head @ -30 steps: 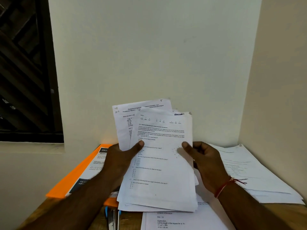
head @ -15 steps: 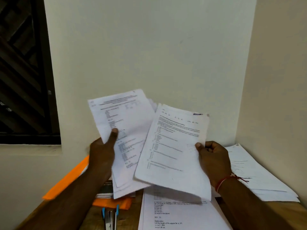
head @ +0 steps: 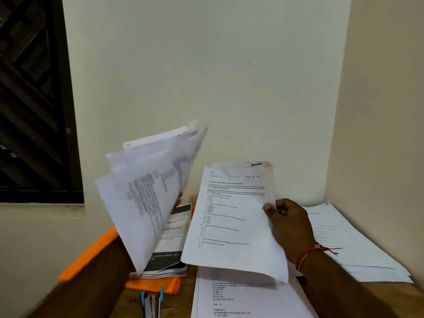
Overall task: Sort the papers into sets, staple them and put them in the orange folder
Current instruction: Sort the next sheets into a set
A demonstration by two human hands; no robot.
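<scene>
My right hand [head: 289, 223] pinches a single printed sheet [head: 231, 221] by its right edge and holds it tilted above the table. My left hand is almost wholly hidden behind a blurred bundle of several sheets [head: 146, 198] that it holds upright, left of the single sheet; only a fingertip shows at the bundle's right edge. The orange folder [head: 91, 251] lies flat on the table at the left, partly under my left forearm. A blue stapler [head: 151, 304] lies at the front edge, just below the folder.
A printed booklet [head: 174, 244] rests on the orange folder. A sheet of printed questions [head: 241, 299] lies on the wooden table in front of me. A stack of papers [head: 348, 244] fills the right corner by the walls. A dark window [head: 34, 99] is at the left.
The two hands have drawn apart: the right keeps one sheet, the left has swung the remaining bundle leftward and upright, blurring it. The view has tipped down slightly.
</scene>
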